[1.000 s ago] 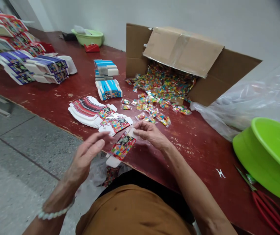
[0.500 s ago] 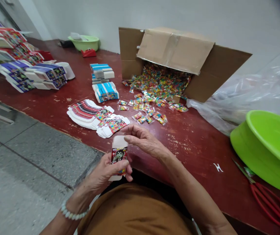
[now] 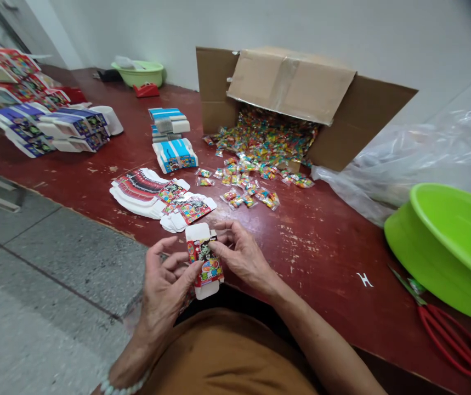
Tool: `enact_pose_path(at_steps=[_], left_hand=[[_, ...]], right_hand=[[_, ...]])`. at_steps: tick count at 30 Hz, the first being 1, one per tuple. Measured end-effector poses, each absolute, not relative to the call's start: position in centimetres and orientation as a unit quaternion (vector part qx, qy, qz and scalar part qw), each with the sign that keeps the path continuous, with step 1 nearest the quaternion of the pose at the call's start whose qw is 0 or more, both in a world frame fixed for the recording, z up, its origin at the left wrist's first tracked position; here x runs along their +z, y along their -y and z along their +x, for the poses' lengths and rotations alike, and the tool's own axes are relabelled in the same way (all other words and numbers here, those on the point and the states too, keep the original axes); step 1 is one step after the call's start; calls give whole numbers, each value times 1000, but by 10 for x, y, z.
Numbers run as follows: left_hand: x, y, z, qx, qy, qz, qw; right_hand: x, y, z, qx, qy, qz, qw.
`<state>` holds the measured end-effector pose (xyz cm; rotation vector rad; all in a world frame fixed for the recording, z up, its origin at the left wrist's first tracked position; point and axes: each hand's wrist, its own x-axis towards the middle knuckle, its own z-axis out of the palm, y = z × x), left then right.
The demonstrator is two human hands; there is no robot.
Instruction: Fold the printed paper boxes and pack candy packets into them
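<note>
A small red printed carton (image 3: 205,262) with white flaps is held upright between both hands, just over the near edge of the dark red table (image 3: 325,241). My left hand (image 3: 166,285) grips its lower left side with curled fingers. My right hand (image 3: 239,253) pinches its upper right edge. Just beyond lies a fanned pile of flat red cartons (image 3: 157,196). Small colourful candy packets (image 3: 251,186) spill from a tipped cardboard box (image 3: 301,93) behind them.
Blue flat cartons (image 3: 174,153) are stacked mid-table, with more carton piles (image 3: 33,109) at the far left. A green basin (image 3: 449,247) and red scissors (image 3: 449,340) sit at the right, beside clear plastic sheeting (image 3: 424,159). A second green basin (image 3: 138,72) stands far back.
The carton went from flat and loosely held to upright and gripped by both hands. My left hand closed onto it, and my right hand came down onto its upper edge.
</note>
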<state>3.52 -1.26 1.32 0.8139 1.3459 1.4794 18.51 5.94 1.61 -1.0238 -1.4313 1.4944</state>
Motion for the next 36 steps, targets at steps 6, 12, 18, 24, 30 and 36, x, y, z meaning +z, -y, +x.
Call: enact_pose_path(at_steps=[6,12,18,24,30,36], left_hand=[[20,15,34,567,-567,366,472],[11,11,23,514,-568,393,509],[6,12,21,546,-527,384,526],[10,16,29,484,-471,251,694],[8,10,32,463,-490,221,705],[3,7,29,459,-481,255,702]], right_hand=[[4,-51,178,673,506,-334,423],[1,-61,186,739,443,-370,348],[4,-65,190,734,494,-328,331],[-2,-60,185,574,627,-340,402],[5,-62,188,543,681,-349,346],[2,-69,185,679,563,-376,284]])
